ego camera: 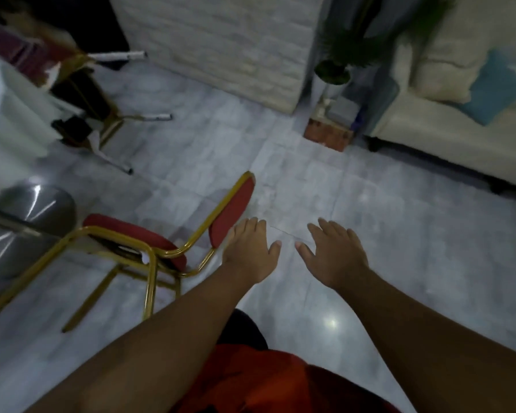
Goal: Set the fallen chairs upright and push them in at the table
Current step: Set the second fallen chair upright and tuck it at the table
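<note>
Red chair [161, 245] w/ gold frame down on floor [370, 234], backrest by left hand [250, 251]. Second chair [80, 93] tipped near tabletop [0, 114], blurry. Both grips wide, empty; right hand [334, 254] apart from chair.

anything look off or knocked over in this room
Yes. Two red chairs with gold frames are tipped over on the tile floor: the near chair lies by the left hand, and the far chair lies upper left, legs pointing sideways. Both hands are open and hold nothing.
</note>
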A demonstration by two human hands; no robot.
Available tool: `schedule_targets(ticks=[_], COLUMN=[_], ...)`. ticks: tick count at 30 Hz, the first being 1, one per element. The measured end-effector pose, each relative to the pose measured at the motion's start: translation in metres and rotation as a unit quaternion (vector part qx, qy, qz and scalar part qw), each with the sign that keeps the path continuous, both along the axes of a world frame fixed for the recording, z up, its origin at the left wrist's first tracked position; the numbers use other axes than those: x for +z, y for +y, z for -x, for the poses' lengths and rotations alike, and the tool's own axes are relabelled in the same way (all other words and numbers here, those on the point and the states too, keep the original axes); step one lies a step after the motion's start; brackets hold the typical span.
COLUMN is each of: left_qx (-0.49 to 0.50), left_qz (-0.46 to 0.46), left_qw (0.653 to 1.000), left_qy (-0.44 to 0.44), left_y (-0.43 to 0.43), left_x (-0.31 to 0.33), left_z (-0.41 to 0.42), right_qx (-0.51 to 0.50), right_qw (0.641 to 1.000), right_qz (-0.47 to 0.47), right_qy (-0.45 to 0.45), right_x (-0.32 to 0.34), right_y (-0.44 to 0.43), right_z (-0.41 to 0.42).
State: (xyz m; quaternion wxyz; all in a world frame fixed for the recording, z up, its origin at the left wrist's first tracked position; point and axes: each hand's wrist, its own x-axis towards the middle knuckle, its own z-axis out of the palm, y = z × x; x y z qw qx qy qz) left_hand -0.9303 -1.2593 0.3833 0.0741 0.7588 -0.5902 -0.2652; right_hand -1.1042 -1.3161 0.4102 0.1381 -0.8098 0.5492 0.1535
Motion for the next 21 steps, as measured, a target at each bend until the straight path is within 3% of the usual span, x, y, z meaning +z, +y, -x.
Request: schedule_targets(ticks=[12,21], left_qx=[0.177,0.292], left_qz=[-0.064,-0.119], left_qw=[0.982,0.947], left_qy=[0.03,0.055], left_y=[-0.158,-0.22], left_x=[-0.077,-0.141], left_z=[-0.103,-0.131], right_qx=[0.116,0.253], right_qw=[0.992,0.961], right_qz=[-0.043,-0.111], right_qy=[-0.01,0.022], right_x=[-0.049,-0.121], right_y=[-0.205,-0.323], right_z=[-0.121,-0.19])
